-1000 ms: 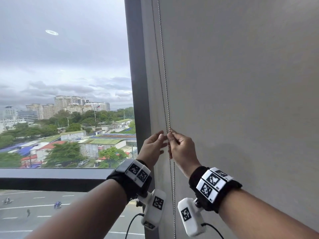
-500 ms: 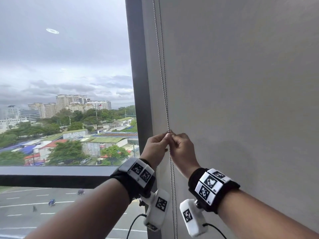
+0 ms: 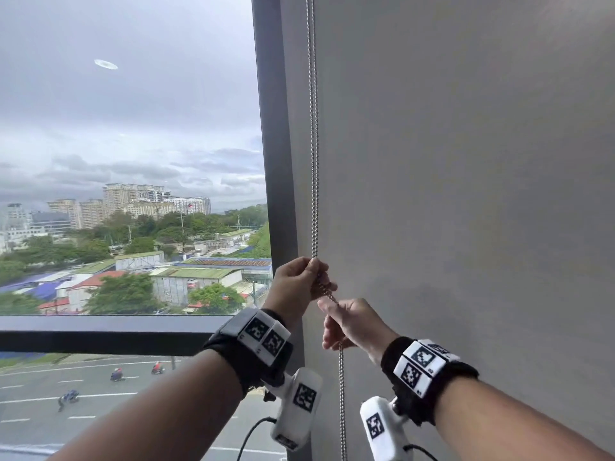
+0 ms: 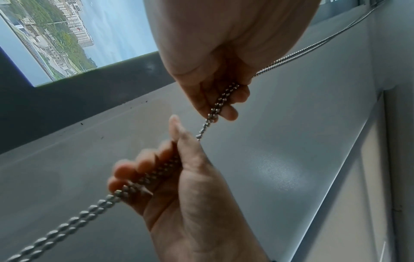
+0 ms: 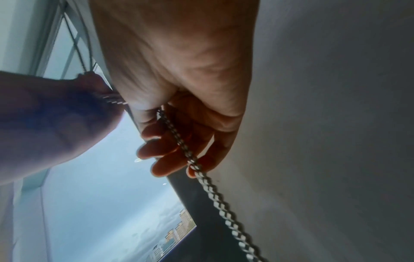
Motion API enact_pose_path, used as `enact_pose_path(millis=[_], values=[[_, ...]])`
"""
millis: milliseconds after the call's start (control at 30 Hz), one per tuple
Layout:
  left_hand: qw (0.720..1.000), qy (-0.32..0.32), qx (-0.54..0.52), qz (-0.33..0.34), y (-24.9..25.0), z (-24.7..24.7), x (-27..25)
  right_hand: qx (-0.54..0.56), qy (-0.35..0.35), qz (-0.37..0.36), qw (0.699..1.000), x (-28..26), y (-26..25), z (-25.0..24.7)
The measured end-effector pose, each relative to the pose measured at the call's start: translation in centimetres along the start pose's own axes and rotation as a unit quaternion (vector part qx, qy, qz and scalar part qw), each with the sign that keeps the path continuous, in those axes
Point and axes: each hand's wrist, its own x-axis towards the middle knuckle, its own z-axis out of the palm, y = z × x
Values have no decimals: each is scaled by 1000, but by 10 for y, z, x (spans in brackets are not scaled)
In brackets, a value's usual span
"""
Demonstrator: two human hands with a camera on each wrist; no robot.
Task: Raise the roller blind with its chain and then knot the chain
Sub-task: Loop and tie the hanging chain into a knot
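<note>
Two strands of beaded metal chain [image 3: 314, 161] are running down the centre of the head view, alongside the dark window frame [image 3: 273, 161] and a smooth, matte grey panel [image 3: 466, 194]. The left hand [image 3: 296, 282] is pinching both strands at mid-frame — fingers curled tight. Just below, the right hand [image 3: 352, 324] is gripping the same doubled chain, its small round beads trailing out toward the bottom edge.

A grey wall [image 3: 466, 194] is seen at the right, beside a dark window frame [image 3: 276, 161]. Through the glass [image 3: 133, 128], an overcast sky, towers, trees, roofs and a road are shown.
</note>
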Motion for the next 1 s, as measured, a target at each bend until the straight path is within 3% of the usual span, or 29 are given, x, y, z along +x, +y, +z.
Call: enact_pose_path(millis=[267,367,500,633,767,1000], values=[[999,-40,-19,-31,30,-20,-28,29,24,77,996,-24,-30,-31],[998,-60,11,-32,38,-26,-35,97,41,97,990,-28,-53,-39],[993,-99,58,-31,47,-25,-43,199,5,82,977,-29,-97,-37],[983,-162,63,-60,54,-12,-53,227,-31,52,972,-36,-137,-20],[986,-138,54,-82,55,2,-53,212,-59,24,975,-46,-160,-11],[995,-32,61,-71,58,13,-55,138,-139,29,980,-66,-175,-12]])
